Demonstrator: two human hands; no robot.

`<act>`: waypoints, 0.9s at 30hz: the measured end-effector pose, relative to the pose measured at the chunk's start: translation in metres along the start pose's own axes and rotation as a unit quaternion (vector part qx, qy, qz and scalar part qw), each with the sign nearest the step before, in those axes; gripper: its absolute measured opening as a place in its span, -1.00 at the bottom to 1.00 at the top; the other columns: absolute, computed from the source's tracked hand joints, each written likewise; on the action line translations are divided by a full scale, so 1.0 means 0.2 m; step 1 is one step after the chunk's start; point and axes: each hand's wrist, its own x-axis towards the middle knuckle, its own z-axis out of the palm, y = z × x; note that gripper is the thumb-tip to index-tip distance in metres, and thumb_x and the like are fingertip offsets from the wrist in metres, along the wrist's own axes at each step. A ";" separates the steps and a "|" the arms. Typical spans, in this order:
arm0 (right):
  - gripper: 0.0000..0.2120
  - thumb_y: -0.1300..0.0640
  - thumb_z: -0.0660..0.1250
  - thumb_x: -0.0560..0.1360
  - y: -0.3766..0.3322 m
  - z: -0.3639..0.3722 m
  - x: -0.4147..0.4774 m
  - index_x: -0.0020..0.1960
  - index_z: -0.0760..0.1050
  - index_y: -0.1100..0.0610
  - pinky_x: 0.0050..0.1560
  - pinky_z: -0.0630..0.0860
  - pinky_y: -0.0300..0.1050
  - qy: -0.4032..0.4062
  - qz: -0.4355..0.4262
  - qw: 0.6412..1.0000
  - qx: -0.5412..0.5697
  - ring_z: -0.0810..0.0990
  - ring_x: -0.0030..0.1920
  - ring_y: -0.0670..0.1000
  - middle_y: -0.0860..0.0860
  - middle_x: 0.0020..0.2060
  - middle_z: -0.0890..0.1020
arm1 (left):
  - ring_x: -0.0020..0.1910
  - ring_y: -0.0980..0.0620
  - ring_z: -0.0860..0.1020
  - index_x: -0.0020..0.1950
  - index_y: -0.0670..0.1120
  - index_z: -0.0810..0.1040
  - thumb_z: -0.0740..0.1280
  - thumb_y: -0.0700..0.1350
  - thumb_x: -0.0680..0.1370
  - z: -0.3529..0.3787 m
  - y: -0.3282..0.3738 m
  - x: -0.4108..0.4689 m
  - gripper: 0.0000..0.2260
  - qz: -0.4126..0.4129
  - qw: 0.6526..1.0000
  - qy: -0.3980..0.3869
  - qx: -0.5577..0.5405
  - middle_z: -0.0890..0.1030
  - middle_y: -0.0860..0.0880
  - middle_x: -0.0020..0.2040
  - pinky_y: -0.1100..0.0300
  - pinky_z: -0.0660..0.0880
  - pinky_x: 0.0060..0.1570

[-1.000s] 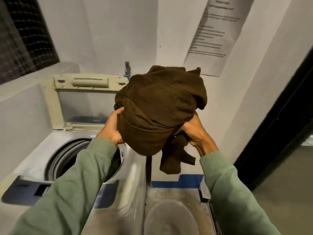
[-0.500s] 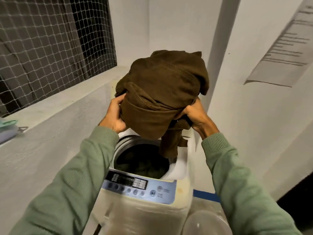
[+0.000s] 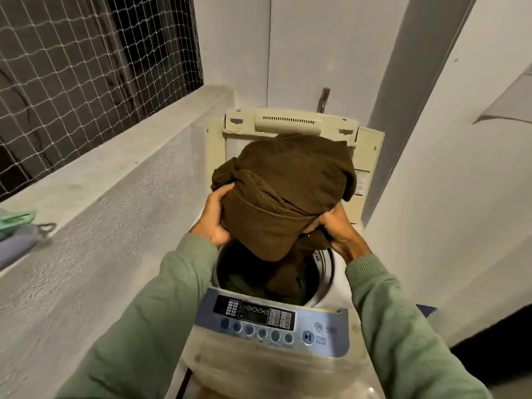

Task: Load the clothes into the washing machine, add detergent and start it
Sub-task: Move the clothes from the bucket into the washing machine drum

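**Inspector:** Head view. Where are the clothes?

**Assistant:** A bundle of brown clothes (image 3: 283, 194) is held directly above the open drum (image 3: 324, 264) of the top-loading washing machine (image 3: 270, 352). A loose tail of the fabric already hangs down into the drum. The left hand (image 3: 214, 217) is cupped flat against the bundle's left side. The right hand (image 3: 334, 228) has its fingers curled into the fabric from the right.

**Inspector:** Why the two-sided hold?

**Assistant:** In my judgement, pressing from both sides keeps the loose bundle together until it is over the opening. The lid (image 3: 290, 123) stands upright at the back, leaving the way down clear.

**Inspector:** Any writing?

**Assistant:** On the control panel (image 3: 253, 315), beside the play/pause button (image 3: 307, 337), a label appears to read "START PAUSE", but blurred. No brand can be read. A sticker (image 3: 360, 182) on the lid frame carries print too small to read, as does the paper (image 3: 515, 102) on the right wall.

**Inspector:** Detergent?

**Assistant:** None identifiable in view.
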 end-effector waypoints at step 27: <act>0.34 -0.03 0.69 -0.16 1.04 -0.15 0.61 0.53 0.17 0.02 0.40 0.35 0.16 -0.090 0.364 0.815 -0.441 0.36 0.42 0.19 0.10 0.42 0.40 | 0.51 -0.19 0.18 0.58 0.11 0.03 0.24 -0.31 0.50 -0.53 -0.50 0.88 -0.26 -0.049 0.807 0.031 0.588 0.12 -0.12 0.57 -0.01 0.19 0.47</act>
